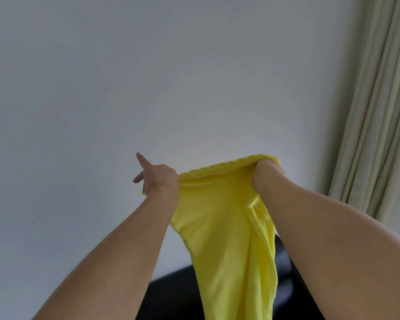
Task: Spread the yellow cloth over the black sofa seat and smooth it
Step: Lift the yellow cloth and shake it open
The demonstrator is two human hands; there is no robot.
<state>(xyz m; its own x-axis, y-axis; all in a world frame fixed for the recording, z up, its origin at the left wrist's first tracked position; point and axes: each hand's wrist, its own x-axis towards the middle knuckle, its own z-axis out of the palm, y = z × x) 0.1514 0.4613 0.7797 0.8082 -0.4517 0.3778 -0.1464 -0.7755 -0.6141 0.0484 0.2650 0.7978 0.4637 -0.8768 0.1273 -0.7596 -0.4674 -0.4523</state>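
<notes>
A yellow cloth [222,227] hangs in the air in front of me, held up by its top edge. My left hand [159,179] pinches the left end of that edge, with two fingers sticking out straight to the left. My right hand [266,174] grips the right end, its fingers curled into the bunched fabric. The cloth drops in folds down past the bottom of the view. Behind it at the bottom, part of the black sofa [173,294] shows; its seat is mostly hidden by the cloth and my arms.
A plain white wall [148,77] fills most of the view. A pale green curtain [379,112] hangs along the right side, close to the sofa's right end.
</notes>
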